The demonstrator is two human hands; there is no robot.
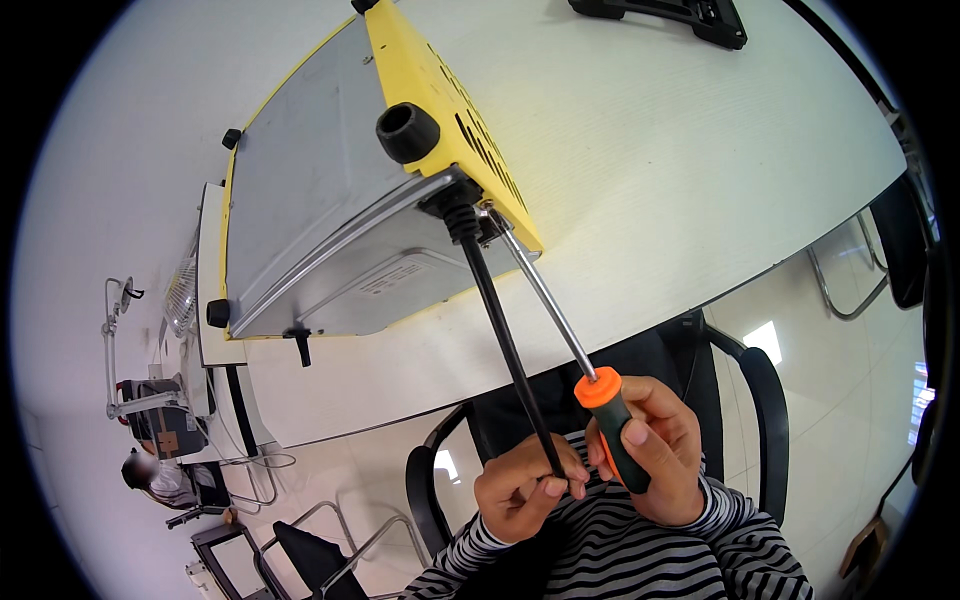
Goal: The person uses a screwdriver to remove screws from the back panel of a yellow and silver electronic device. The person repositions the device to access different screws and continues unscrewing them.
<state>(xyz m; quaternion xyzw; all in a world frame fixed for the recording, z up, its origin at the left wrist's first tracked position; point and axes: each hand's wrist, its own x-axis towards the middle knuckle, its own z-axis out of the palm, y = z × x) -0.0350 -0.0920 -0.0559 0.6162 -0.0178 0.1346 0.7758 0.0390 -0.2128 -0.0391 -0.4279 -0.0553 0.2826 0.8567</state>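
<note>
A yellow and grey metal appliance (310, 170) stands on its side on the white table, its grey base facing left. Black rubber feet (408, 133) sit at its corners. From its near face a black power cord (497, 318) runs down to my left hand (528, 487), whose fingers are closed around it. My right hand (655, 450) grips the orange and dark green handle of a screwdriver (553, 307). The shaft points up to the appliance beside the cord's strain relief (460, 215), with its tip at a small screw or fitting there; exact contact is hard to tell.
The white table (680, 150) spreads to the right, with a black plastic case (668, 15) at its far side. I sit in a black armchair (765, 420). Another chair (318, 560) stands lower left. A person (178, 480) sits farther off at left, near a jointed lamp arm (112, 350).
</note>
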